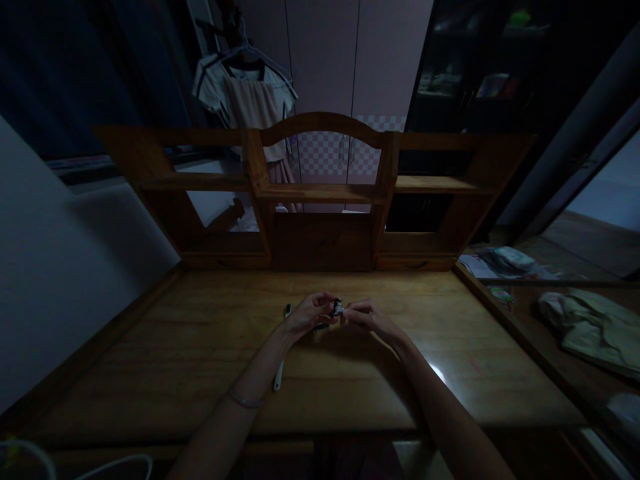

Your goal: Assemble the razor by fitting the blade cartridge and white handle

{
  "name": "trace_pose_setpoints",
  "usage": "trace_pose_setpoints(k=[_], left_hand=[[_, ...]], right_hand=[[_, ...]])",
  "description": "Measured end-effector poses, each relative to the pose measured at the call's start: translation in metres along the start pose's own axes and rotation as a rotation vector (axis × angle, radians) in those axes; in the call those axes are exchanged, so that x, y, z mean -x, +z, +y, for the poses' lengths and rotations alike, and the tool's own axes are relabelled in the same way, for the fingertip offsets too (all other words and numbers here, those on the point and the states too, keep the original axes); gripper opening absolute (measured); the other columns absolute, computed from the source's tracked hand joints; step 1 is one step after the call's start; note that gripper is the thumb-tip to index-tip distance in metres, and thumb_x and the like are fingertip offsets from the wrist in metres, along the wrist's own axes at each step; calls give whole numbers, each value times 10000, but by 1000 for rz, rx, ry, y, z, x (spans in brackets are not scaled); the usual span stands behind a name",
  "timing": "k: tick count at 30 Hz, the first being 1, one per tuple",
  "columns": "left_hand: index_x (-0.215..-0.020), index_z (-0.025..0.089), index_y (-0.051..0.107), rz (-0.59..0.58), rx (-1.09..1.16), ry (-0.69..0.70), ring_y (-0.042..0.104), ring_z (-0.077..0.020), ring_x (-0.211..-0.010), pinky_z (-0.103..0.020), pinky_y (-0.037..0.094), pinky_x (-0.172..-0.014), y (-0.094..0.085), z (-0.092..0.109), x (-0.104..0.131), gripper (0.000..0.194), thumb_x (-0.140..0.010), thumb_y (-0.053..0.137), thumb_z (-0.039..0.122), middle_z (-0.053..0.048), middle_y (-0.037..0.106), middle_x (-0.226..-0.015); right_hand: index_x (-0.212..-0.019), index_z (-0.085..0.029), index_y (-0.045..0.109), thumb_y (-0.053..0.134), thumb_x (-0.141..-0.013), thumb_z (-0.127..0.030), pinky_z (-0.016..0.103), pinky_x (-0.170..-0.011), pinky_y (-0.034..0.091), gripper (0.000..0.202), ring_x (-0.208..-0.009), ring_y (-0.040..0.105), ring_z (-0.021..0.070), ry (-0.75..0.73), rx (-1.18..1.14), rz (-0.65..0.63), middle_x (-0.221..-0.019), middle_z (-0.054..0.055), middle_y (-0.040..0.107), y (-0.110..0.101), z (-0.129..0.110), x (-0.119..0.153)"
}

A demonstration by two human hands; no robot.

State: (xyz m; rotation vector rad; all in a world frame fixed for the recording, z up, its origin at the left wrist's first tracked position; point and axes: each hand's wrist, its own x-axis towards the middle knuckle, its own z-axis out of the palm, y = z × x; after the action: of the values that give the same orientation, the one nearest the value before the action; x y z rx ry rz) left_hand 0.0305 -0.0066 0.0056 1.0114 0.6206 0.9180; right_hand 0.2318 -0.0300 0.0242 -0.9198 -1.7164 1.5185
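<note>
Above the middle of the wooden desk (210, 347), my left hand (311, 312) is closed on a small black and silver object (337, 309), too small and dark to name. From the other side my right hand (367, 317) pinches at the same object with fingertips and thumb. Partly behind my left forearm lies a slim tool with a pale handle (278, 379); its dark upper end shows above my wrist. Something dark (321, 326) rests under my left hand, mostly hidden.
A wooden shelf unit (323, 195) stands along the desk's back edge. To the right, a lower surface holds pale cloth (600, 327) and plastic packages (510, 259). A white cable (125, 460) curves at the lower left. Clothes (250, 100) hang behind the shelf.
</note>
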Motion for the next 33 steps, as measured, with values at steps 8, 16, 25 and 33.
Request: trace_pose_setpoints(k=[8, 16, 25, 33], left_hand=[[-885, 133, 641, -7, -10, 10, 607, -124, -701, -240, 519, -616, 0, 0, 0, 367, -606, 802, 310, -32, 633, -819], [-889, 133, 641, -6, -62, 5, 619, -138, -696, -273, 518, -645, -1, 1, 0, 390, -599, 800, 340, -36, 647, -795], [-863, 118, 623, 3, -138, 3, 624, -154, -714, -283, 527, -639, -5, -1, -1, 379, -599, 801, 324, -55, 652, -806], [-842, 111, 629, 45, -232, 16, 630, -151, -685, -277, 523, -636, -5, -1, -2, 391, -580, 806, 341, -60, 666, -778]], right_hand=[[-725, -122, 652, 586, -775, -517, 209, -448, 215, 404, -479, 328, 65, 22, 6, 13, -527, -45, 398, 0, 1, 0], [-744, -118, 680, 565, -793, -520, 212, -456, 234, 421, -468, 328, 64, -7, 105, -14, -515, -43, 406, -4, 0, 0], [-777, -113, 698, 542, -801, -536, 205, -451, 245, 452, -462, 324, 65, 11, 149, -42, -510, -39, 419, -7, 3, 1], [-849, -105, 699, 535, -797, -550, 201, -433, 236, 476, -442, 323, 60, 54, 193, -59, -506, -45, 428, -8, 5, 1]])
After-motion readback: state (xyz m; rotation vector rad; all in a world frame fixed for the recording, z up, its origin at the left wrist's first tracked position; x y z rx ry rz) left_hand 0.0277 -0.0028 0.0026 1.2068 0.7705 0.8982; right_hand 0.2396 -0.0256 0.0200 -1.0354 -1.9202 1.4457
